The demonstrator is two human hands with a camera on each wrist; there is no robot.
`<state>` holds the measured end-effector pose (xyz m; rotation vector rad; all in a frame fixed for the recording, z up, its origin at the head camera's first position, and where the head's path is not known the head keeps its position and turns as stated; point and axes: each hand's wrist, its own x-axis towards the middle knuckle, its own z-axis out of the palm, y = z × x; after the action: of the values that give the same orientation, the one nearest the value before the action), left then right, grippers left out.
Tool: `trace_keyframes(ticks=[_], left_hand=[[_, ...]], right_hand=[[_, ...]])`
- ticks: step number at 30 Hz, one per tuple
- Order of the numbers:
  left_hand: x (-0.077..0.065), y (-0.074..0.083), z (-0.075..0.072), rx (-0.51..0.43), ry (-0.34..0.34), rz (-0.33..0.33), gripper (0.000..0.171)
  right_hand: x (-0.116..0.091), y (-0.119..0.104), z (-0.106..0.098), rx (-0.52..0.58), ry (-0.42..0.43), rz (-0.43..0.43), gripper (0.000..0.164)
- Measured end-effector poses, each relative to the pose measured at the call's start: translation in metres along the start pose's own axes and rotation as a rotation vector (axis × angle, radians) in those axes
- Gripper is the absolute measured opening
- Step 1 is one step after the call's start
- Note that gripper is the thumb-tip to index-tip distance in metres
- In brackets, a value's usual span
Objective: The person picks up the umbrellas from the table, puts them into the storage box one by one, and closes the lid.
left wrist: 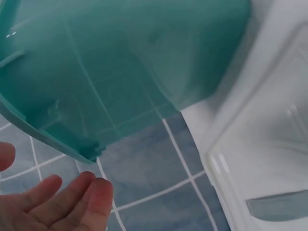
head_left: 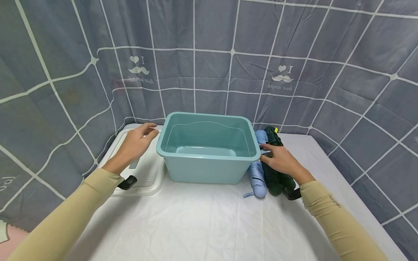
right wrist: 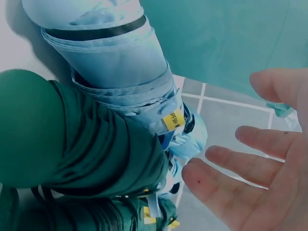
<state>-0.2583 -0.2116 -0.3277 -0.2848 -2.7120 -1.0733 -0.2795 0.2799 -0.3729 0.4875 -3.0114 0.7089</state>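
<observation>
Both hands' fingers [right wrist: 250, 163] open, empty.

From my seat, the only readable print is on the grey-blue checked fabric backdrop [head_left: 209, 54]. In the upper left of centre of the head view I read "I" beside a heart above a white moustache, with "love simple" under it [head_left: 138, 70]. The same white motif repeats in the upper right of centre [head_left: 282, 78]. The yellow tags on the folded umbrellas [right wrist: 173, 119] are too blurred to read.
</observation>
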Motion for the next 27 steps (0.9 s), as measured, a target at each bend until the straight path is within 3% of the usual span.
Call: trace_keyframes(ticks=[15, 27], left_hand=[[0.025, 0.019, 0.008, -0.034, -0.079, -0.076, 0.071], [0.036, 0.018, 0.019, 0.062, -0.131, -0.060, 0.069]], right_hand=[[-0.003, 0.002, 0.013, 0.008, 0.014, -0.009, 0.057], [-0.006, 0.004, 0.024, 0.023, 0.021, -0.053, 0.054]])
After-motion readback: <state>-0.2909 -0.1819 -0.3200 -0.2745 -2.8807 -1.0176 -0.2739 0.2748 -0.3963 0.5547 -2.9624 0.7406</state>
